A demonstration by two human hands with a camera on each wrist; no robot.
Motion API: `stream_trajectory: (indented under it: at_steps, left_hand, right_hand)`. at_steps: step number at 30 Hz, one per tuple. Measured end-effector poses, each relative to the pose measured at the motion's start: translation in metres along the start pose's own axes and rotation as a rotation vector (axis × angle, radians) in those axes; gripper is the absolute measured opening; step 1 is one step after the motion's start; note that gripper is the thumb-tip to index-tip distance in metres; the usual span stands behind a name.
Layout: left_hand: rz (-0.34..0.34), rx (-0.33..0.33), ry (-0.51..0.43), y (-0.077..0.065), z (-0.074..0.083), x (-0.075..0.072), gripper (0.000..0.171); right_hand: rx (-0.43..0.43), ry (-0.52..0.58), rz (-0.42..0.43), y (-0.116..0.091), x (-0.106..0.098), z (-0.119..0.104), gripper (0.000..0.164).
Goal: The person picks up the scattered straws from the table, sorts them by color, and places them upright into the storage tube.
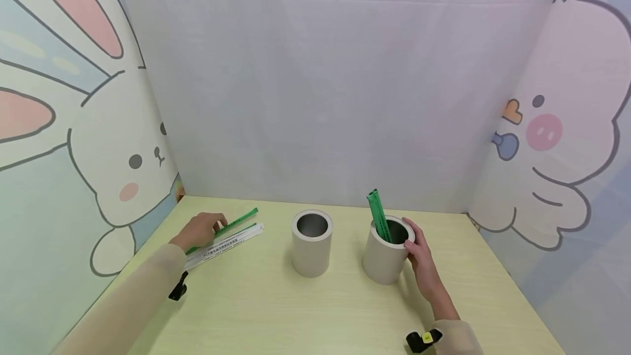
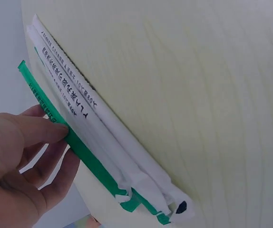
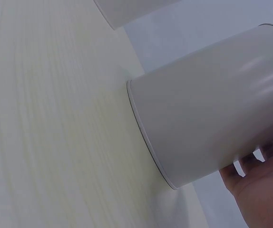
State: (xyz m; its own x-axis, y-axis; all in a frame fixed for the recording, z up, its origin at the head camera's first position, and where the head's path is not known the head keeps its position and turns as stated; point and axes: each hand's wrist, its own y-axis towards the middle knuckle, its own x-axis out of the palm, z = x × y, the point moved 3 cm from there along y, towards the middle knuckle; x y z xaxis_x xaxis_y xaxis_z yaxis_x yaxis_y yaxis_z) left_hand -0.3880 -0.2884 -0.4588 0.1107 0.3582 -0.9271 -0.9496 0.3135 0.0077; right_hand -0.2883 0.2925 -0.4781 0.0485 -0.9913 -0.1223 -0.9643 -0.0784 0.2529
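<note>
My left hand (image 1: 199, 230) pinches a green-wrapped straw (image 2: 96, 164) between thumb and fingers at the left of the table. Close beside it lie white-wrapped straws (image 2: 112, 128) with dark printing, and another green end pokes out among them. On the right, a white cylindrical cup (image 1: 379, 264) stands on the table with green straws (image 1: 378, 215) leaning out of its mouth. My right hand (image 1: 421, 259) holds this cup from its right side, thumb at the rim. In the right wrist view, fingers (image 3: 248, 164) lie against the cup's wall.
A second white cup (image 1: 311, 251) stands upright in the middle of the pale wooden table (image 1: 276, 316), its dark inside visible. A grey-white curtain (image 1: 315, 97) rises behind the table, with cartoon-printed cloth on both sides.
</note>
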Motion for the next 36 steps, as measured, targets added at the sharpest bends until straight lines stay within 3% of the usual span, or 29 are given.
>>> stream_trajectory:
  at_steps: [6, 14, 18, 24, 36]
  left_hand:
    - [0.104, 0.018, -0.029, 0.001, 0.008, -0.007, 0.042]
    - [0.263, 0.093, -0.119, 0.006, 0.034, -0.019, 0.037]
    - [0.297, 0.124, -0.195, 0.006, 0.054, -0.024, 0.038]
    - [0.331, 0.096, -0.295, 0.007, 0.085, -0.03, 0.042]
    - [0.333, 0.051, -0.644, -0.001, 0.15, -0.037, 0.052]
  right_hand:
    - [-0.004, -0.001, 0.006, 0.0, 0.0, 0.001, 0.057]
    - [0.006, -0.011, 0.001, 0.0, 0.001, -0.001, 0.057]
    - [0.003, -0.016, 0.005, 0.0, 0.001, -0.002, 0.057]
    - [-0.006, -0.014, 0.007, -0.002, 0.002, -0.003, 0.057]
    - [-0.014, -0.002, 0.005, -0.004, 0.004, -0.007, 0.057]
